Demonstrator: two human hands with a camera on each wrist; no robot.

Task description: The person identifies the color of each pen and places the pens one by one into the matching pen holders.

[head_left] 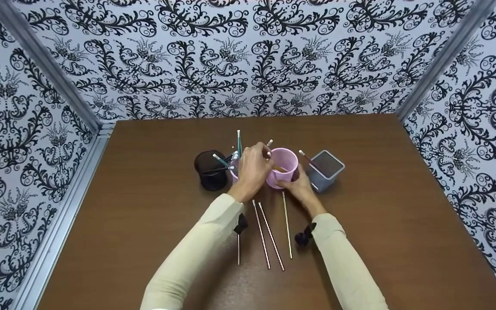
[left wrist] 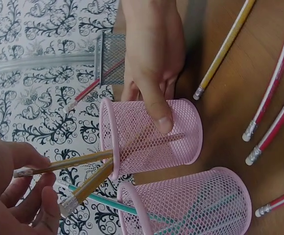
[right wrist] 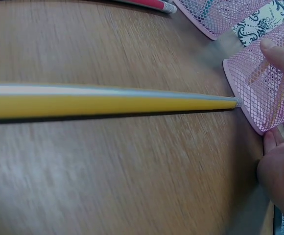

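My left hand (head_left: pixel 253 168) is over the rim of a pink mesh pencil cup (head_left: pixel 289 160), pinching a yellow pencil (left wrist: pixel 78 162) near its end. The pencil's other end reaches inside the cup. A second yellow pencil (left wrist: pixel 94 182), with an eraser, leans out beside it, close to my fingers. With thumb and fingers my right hand (head_left: pixel 301 187) holds that cup's side from the right. Another pink mesh cup (left wrist: pixel 191 188) stands just left of it, containing teal pencils (left wrist: pixel 107 201); in the head view my left hand mostly hides it.
A black mesh cup (head_left: pixel 212 178) stands at the left, a grey square mesh cup (head_left: pixel 326 175) with a red pencil (head_left: pixel 310 162) at the right. On the brown table (head_left: pixel 381 241) before me lie a yellow pencil (head_left: pixel 287 228) and several red-and-white pencils (head_left: pixel 271 237). Patterned walls (head_left: pixel 248 56) enclose the table.
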